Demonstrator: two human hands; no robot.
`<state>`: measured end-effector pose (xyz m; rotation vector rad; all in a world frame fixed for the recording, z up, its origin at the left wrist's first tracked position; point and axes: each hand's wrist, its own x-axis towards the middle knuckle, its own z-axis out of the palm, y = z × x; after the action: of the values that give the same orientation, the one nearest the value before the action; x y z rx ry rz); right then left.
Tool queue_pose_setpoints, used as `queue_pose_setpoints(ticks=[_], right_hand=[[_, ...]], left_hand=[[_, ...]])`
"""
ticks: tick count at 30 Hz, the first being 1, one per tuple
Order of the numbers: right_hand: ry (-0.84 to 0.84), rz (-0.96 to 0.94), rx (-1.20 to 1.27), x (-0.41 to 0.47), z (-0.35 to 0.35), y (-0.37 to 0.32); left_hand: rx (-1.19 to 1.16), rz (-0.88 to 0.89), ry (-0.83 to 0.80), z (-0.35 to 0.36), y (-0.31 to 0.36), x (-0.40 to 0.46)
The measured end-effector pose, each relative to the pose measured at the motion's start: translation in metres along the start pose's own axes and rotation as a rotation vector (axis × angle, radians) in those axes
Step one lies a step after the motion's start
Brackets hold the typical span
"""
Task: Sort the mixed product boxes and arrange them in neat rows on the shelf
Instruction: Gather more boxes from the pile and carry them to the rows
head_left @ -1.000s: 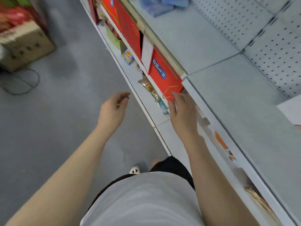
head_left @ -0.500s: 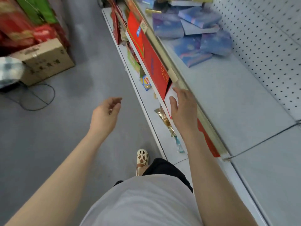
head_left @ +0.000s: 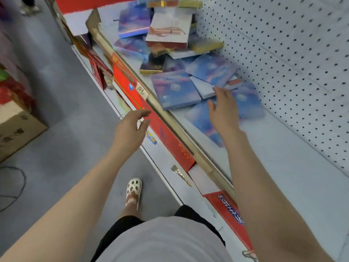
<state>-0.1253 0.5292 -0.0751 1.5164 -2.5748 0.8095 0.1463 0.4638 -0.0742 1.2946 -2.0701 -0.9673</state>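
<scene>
Since a moment ago our right hand (head_left: 222,108) has left the red boxes, hovering open and empty over the jumbled blue boxes (head_left: 175,89) on the shelf (head_left: 283,157); our left hand (head_left: 132,127), loosely curled, holds nothing.

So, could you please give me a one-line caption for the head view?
Right hand reaches over jumbled blue boxes on the shelf; left hand hangs empty by its edge.

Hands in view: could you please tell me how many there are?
2. The left hand is in front of the shelf, empty; the right hand reaches over the blue boxes on it, open.
</scene>
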Motion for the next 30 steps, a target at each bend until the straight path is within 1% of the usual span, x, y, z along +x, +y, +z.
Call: queue_pose_setpoints(ticks=[4,8,10,11,14,17,19,20,22,23,25,27,28,30], right_hand=[[-0.036,0.135,-0.12,0.057,0.017,0.006],[-0.197,0.276,-0.305,0.1,0.033,0.012],[-0.255,0.305,-0.318,0.1,0.042,0.01],[-0.243,0.316,-0.289,0.095,0.045,0.008],[-0.129,0.338,-0.206,0.078,0.048,-0.002],[-0.041,0.345,-0.181,0.06,0.048,-0.008],[0.048,0.381,-0.159,0.051,0.043,-0.01],[0.096,0.424,-0.132,0.05,0.038,-0.012],[0.161,0.614,-0.038,0.054,0.029,-0.02],[0.166,0.733,0.017,0.059,0.025,-0.023],[0.092,0.907,0.125,0.069,0.023,-0.021],[0.002,1.0,0.188,0.078,0.022,-0.016],[0.004,1.021,0.237,0.08,0.02,-0.014],[0.117,1.009,0.441,0.083,0.012,-0.011]], left_hand=[[0.112,0.166,-0.148,0.0,-0.006,0.082],[0.202,0.314,-0.297,0.003,-0.012,0.15],[0.254,0.361,-0.339,0.007,-0.014,0.177],[0.282,0.376,-0.355,0.011,-0.015,0.189],[0.38,0.353,-0.417,0.021,-0.013,0.213],[0.479,0.335,-0.459,0.031,-0.01,0.218],[0.504,0.347,-0.473,0.034,-0.01,0.216],[0.508,0.356,-0.466,0.035,-0.011,0.216],[0.515,0.35,-0.435,0.035,-0.013,0.215],[0.528,0.336,-0.416,0.034,-0.013,0.215],[0.569,0.298,-0.381,0.034,-0.01,0.213],[0.595,0.266,-0.365,0.033,-0.007,0.21],[0.581,0.246,-0.368,0.033,-0.004,0.209],[0.517,0.193,-0.391,0.031,0.002,0.208]])
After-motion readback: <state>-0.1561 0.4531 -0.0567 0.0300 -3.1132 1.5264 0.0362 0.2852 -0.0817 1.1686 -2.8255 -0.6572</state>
